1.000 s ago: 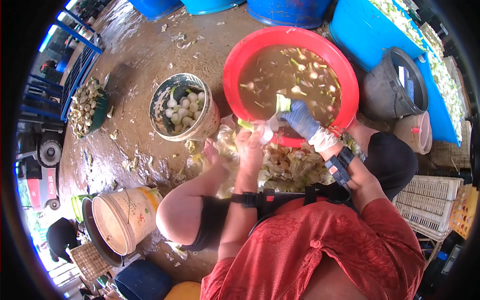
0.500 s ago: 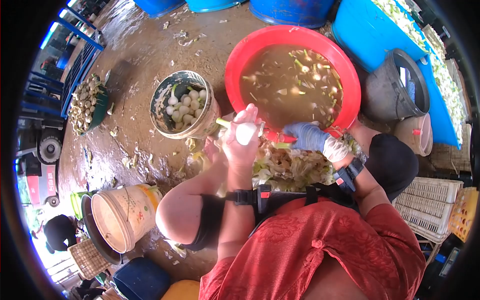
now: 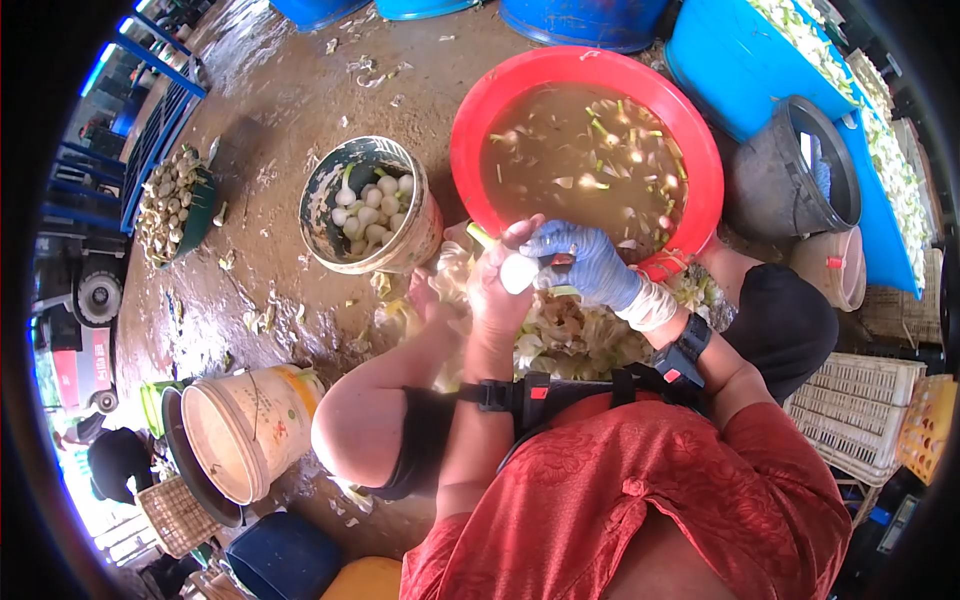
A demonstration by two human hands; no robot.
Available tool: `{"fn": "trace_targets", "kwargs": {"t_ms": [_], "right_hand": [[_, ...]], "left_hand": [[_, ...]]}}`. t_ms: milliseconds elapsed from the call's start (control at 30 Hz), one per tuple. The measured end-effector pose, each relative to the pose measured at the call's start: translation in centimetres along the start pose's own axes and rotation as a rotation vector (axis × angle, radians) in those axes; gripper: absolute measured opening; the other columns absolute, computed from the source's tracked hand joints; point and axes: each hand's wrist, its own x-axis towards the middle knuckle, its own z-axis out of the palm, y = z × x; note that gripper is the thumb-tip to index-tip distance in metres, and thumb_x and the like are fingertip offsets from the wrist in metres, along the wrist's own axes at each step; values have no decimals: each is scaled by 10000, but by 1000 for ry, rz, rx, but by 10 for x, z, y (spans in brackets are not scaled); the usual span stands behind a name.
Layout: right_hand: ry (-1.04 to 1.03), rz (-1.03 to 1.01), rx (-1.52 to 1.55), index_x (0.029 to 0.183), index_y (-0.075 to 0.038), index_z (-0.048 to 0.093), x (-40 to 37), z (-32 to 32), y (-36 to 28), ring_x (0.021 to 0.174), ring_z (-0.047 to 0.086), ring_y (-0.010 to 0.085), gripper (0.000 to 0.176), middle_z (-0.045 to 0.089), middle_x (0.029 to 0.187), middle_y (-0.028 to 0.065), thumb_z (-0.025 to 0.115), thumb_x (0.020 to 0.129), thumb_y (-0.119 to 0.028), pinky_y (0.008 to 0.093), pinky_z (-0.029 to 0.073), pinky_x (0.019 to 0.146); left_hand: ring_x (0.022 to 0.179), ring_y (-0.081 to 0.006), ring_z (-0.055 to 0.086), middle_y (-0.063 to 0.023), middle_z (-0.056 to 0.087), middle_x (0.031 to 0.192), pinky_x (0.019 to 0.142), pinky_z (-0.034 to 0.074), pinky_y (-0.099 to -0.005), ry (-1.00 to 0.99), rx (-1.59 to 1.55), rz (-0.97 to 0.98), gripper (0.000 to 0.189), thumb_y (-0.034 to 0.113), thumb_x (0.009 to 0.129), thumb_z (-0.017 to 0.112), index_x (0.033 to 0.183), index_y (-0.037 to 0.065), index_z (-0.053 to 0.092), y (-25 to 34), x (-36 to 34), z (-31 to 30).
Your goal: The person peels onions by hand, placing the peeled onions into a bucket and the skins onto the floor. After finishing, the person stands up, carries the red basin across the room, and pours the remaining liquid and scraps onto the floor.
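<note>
In my bare left hand (image 3: 497,283), a smooth white garlic bulb (image 3: 518,273) with a short green stem is gripped, the stem pointing up past the fingers. My right hand (image 3: 590,265) wears a blue glove, and its bent fingers are against the bulb's right side. A small pale-green piece (image 3: 563,290) shows under those fingers; what it belongs to is hidden. Just beyond both hands stands a red basin (image 3: 706,190) of murky water with bulbs and stems floating in it. Loose peeled skins (image 3: 575,325) lie below the hands, between my legs.
A bucket (image 3: 425,215) holding several white bulbs stands left of the basin. Farther left is a green tub (image 3: 203,210) heaped with bulbs. A black bucket (image 3: 750,185) and blue tubs (image 3: 715,75) stand at the right. A cream bucket (image 3: 260,425) lies at lower left. The floor (image 3: 270,110) is wet.
My right hand has moved left and up from near the basin's rim to the bulb. My left hand has shifted slightly right, still holding the bulb.
</note>
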Motion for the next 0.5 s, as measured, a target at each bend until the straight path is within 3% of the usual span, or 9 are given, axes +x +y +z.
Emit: {"fn": "trace_targets", "kwargs": {"t_ms": [33, 167, 233, 333, 433, 500], "right_hand": [[16, 20, 141, 943, -49, 653, 2, -1, -2, 820, 617, 234, 317, 634, 899, 87, 775, 667, -148, 322, 492, 745], [55, 131, 11, 921, -48, 654, -3, -1, 9, 737, 613, 263, 280, 630, 826, 104, 750, 664, -107, 321, 498, 698], [138, 7, -352, 873, -33, 640, -2, 0, 4, 669, 603, 268, 190, 621, 770, 125, 698, 697, -78, 342, 486, 640], [116, 29, -491, 793, -25, 619, 0, -2, -5, 658, 591, 290, 72, 606, 751, 149, 629, 729, -55, 365, 465, 603], [192, 131, -375, 737, -25, 599, 1, -2, 0, 643, 579, 320, 28, 589, 700, 160, 597, 738, -53, 376, 455, 590], [135, 204, -393, 733, -27, 601, 1, -6, 8, 638, 575, 332, 34, 586, 690, 164, 590, 737, -59, 380, 457, 588]], "left_hand": [[1223, -325, 419, -207, 437, 1326, 1033, 317, -438, -15, -35, -21, 525, 366, 852, 494, 1201, -26, 505, 0, 0, 0], [1133, -252, 513, -200, 561, 1185, 978, 375, -346, 15, -123, 55, 389, 243, 915, 472, 1155, -60, 518, 2, 1, 8], [1141, -262, 502, -198, 562, 1183, 1002, 346, -353, 85, 442, 180, 400, 259, 901, 496, 1130, -63, 552, 4, 0, 9], [1153, -259, 489, -198, 564, 1183, 1012, 334, -359, 62, 281, 158, 393, 255, 885, 514, 1099, -69, 579, 7, -1, 14], [1157, -255, 486, -194, 568, 1179, 1022, 322, -362, 21, 319, 180, 402, 266, 895, 493, 1093, -73, 580, 7, -1, 15], [1163, -252, 483, -192, 566, 1183, 1015, 330, -361, -16, 244, 195, 418, 281, 902, 478, 1097, -76, 576, 7, 2, 14]]}}
